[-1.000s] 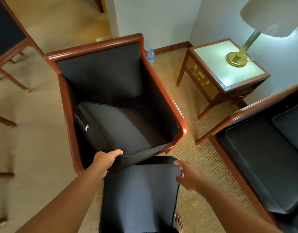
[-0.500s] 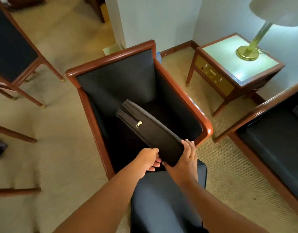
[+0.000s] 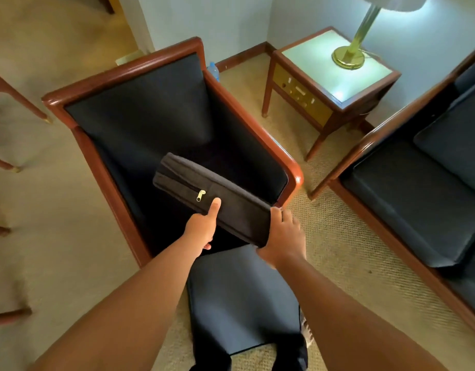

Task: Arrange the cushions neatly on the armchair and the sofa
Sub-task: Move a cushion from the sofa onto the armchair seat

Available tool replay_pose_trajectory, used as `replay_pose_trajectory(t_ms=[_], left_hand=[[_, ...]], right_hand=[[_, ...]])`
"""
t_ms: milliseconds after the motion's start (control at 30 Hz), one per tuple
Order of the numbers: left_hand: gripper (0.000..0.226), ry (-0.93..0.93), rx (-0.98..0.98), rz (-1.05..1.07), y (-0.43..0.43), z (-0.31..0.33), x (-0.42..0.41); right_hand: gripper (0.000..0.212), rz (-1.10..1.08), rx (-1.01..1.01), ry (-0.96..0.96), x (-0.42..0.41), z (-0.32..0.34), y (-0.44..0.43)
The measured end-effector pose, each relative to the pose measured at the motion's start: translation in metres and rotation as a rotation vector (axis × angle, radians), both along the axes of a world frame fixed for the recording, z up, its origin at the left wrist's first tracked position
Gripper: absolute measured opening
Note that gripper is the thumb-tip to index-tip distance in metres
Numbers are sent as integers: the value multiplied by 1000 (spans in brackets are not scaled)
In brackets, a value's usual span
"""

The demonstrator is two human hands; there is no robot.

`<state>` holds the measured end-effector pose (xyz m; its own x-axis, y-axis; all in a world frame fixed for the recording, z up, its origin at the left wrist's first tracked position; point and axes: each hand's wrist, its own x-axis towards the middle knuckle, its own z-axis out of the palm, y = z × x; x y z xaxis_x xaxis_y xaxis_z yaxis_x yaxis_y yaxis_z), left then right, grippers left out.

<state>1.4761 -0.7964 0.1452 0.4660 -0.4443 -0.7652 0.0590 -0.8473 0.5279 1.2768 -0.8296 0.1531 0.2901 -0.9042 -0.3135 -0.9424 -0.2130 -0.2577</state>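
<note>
A dark cushion [image 3: 231, 204] with a brass zip pull stands on edge, tilted, over the seat of the wooden armchair [image 3: 172, 57]. My left hand [image 3: 204, 226] grips its zip edge with the thumb on top. My right hand [image 3: 283, 236] holds its near right corner. A second dark cushion [image 3: 241, 298] lies on the floor in front of the armchair, under my arms. The sofa [image 3: 364, 145] at the right carries a seat cushion [image 3: 413, 204] and a back cushion [image 3: 456, 145].
A side table [image 3: 311, 53] with a brass lamp [image 3: 350, 56] stands between armchair and sofa. A water bottle [image 3: 213, 72] sits on the floor behind the armchair. Chair legs [image 3: 19, 105] stand at the left. My bare foot [image 3: 307, 333] is beside the floor cushion.
The cushion lay flat in the armchair seat; both hands have taken hold of it and lifted it onto its edge. My view has shifted left and closer.
</note>
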Motion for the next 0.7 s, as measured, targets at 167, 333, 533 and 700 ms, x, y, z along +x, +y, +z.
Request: replay_pose_trajectory(t_ms=[167, 333, 533, 700], left_hand=[[53, 91, -152, 59, 17, 3, -56], [49, 98, -244, -4, 5, 32, -146], [47, 192, -418, -245, -46, 74, -298], [53, 246, -417, -421, -86, 103, -414]], right_hand=[[88, 84, 2, -48, -64, 11, -13], [72, 150, -79, -57, -161, 48, -40], [71, -73, -87, -51, -336, 98, -51], [90, -346, -68, -126, -455, 136, -32]])
